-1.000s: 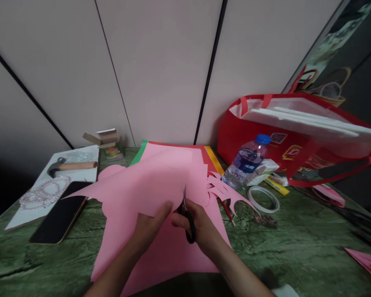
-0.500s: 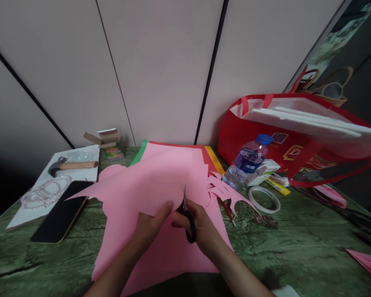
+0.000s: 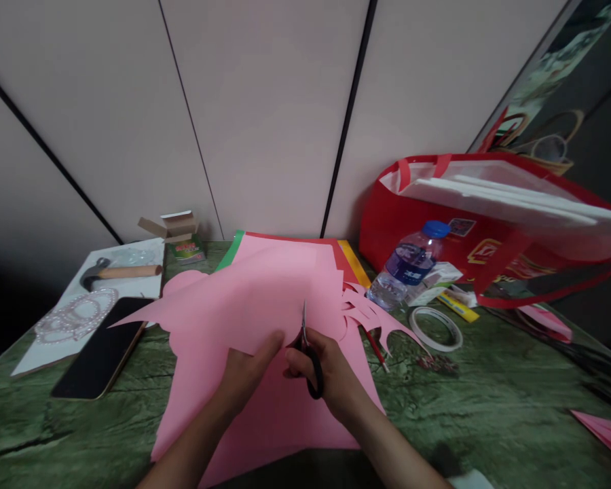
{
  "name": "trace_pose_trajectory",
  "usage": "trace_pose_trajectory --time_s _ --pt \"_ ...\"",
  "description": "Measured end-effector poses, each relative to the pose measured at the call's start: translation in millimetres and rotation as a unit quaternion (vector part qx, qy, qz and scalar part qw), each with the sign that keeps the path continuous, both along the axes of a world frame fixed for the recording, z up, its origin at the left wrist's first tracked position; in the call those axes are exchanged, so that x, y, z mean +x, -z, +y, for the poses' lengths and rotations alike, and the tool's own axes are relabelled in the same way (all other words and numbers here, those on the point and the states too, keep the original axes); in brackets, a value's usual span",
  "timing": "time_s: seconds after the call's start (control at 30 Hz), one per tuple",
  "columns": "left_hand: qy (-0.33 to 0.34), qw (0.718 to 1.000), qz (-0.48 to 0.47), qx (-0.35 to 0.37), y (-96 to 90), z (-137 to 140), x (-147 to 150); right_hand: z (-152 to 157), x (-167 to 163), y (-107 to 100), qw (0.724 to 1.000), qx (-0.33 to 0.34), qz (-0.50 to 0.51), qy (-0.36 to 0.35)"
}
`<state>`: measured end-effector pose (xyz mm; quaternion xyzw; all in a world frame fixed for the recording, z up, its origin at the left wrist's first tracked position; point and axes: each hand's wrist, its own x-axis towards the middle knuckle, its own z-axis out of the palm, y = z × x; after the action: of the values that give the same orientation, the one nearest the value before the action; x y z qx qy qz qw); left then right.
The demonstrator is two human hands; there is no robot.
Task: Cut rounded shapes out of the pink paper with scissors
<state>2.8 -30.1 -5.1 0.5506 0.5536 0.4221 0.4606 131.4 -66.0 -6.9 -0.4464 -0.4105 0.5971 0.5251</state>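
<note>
My left hand (image 3: 252,373) grips the near edge of a pink paper sheet (image 3: 249,299), thumb on top and the other fingers hidden beneath. My right hand (image 3: 323,370) is closed around black-handled scissors (image 3: 314,373), whose blades point away from me at the sheet's edge beside my left thumb. The sheet is raised and curved, with a pointed corner sticking out to the left. Under it lie more pink sheets (image 3: 280,424), some with scalloped edges. Curved pink paper scraps (image 3: 369,312) lie just to the right.
On the left are a phone (image 3: 102,350), a hammer (image 3: 125,272), a bead string (image 3: 76,316) and an opened small box (image 3: 183,244). To the right stand a water bottle (image 3: 404,265) and a red bag (image 3: 438,197), with a tape roll (image 3: 435,329) and a red pencil (image 3: 375,348) nearer.
Almost nothing differs. The scissors and both hands keep the same place at the sheet's edge; only a very slight shift of the view shows.
</note>
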Motion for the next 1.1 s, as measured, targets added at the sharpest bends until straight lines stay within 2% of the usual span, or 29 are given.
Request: trace_pose_trajectory --time_s 0.47,0.87,1.1 --pt "0.005 1.000 -0.006 0.007 7.5 3.4 -4.3 -0.8 -0.7 4.8 1.000 0.000 0.011 0.005" --pt "0.023 1.000 -0.018 0.010 -0.4 4.4 -5.1 -0.2 -0.7 4.5 1.000 -0.013 -0.005 0.004" --pt "0.019 1.000 0.003 0.005 1.1 7.2 -6.1 -0.2 -0.8 5.4 1.000 -0.008 -0.007 0.004"
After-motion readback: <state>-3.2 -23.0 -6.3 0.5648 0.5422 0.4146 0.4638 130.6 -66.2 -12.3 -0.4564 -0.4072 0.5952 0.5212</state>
